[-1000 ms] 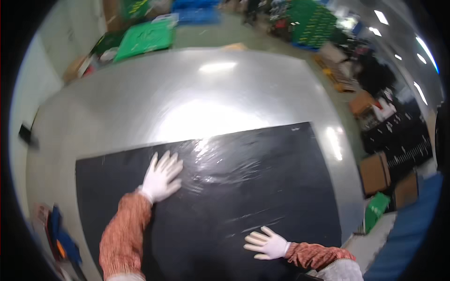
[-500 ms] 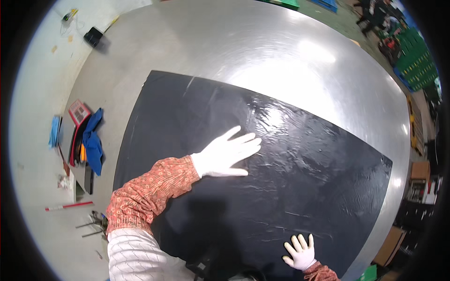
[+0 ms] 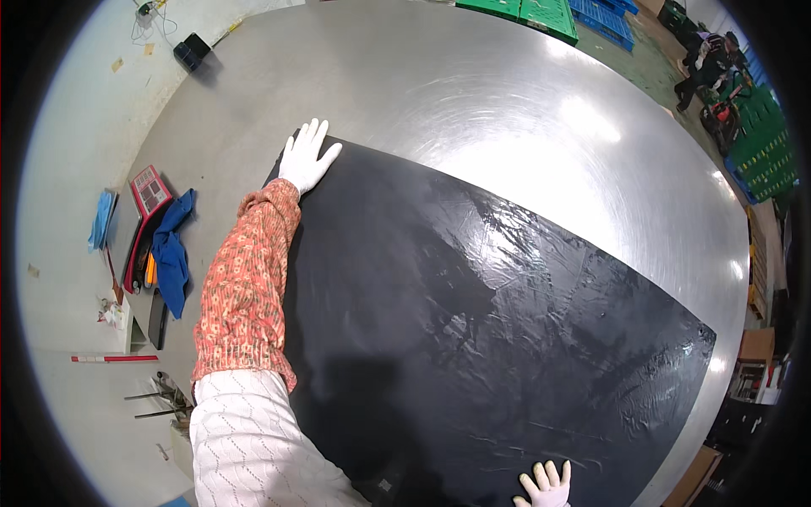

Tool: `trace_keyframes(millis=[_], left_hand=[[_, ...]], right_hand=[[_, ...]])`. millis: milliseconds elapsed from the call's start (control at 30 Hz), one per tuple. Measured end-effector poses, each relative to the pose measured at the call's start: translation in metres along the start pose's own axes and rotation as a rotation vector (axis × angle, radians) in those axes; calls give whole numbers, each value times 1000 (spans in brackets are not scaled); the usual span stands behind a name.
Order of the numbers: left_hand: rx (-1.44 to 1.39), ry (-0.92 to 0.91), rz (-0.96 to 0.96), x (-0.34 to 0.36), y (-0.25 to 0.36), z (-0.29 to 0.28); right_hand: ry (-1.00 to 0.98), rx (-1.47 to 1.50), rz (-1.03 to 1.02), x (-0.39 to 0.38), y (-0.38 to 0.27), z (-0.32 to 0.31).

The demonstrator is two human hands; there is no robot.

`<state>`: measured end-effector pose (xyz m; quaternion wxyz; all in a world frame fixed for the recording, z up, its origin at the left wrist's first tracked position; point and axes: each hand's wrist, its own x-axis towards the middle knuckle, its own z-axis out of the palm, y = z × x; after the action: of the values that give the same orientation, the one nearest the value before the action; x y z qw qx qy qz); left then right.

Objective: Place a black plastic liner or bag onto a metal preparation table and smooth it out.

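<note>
A large black sheet (image 3: 490,355), glossy and wrinkled on its right part, lies on a broad metal table (image 3: 405,76). My left hand (image 3: 311,159), in a white glove, rests at the sheet's far-left corner with fingers stretched out and slightly apart. The arm behind it has a patterned orange cuff over a white sleeve. My right hand (image 3: 543,483), also gloved, lies open on the sheet near the lower edge, its wrist out of view. Neither hand grips anything.
A red flat box (image 3: 149,188), blue cloth (image 3: 173,253) and several tools sit at the left by the white wall. A black object (image 3: 193,51) is at the back left. Green (image 3: 549,19) and blue pallets (image 3: 600,25) lie beyond the table. A person (image 3: 710,59) bends at the back right.
My left hand has moved up and left from the middle of the sheet to its far-left corner. The view has turned. My right hand stays spread near the lower edge.
</note>
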<state>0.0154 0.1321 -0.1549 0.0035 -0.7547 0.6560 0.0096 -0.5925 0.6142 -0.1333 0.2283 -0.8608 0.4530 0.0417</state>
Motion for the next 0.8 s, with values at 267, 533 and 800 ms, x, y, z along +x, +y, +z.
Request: trace_keyframes(millis=[267,533,800], left_hand=[[42,56,-170,-32,-27,10],[197,340,99,-153,40,-36],[-264,218,228,-296,120,4]], right_hand=[[21,-7,5,-5,-2,2],[55,-145,5,21,-3,-18],[96,-199,0,21,5,-1]])
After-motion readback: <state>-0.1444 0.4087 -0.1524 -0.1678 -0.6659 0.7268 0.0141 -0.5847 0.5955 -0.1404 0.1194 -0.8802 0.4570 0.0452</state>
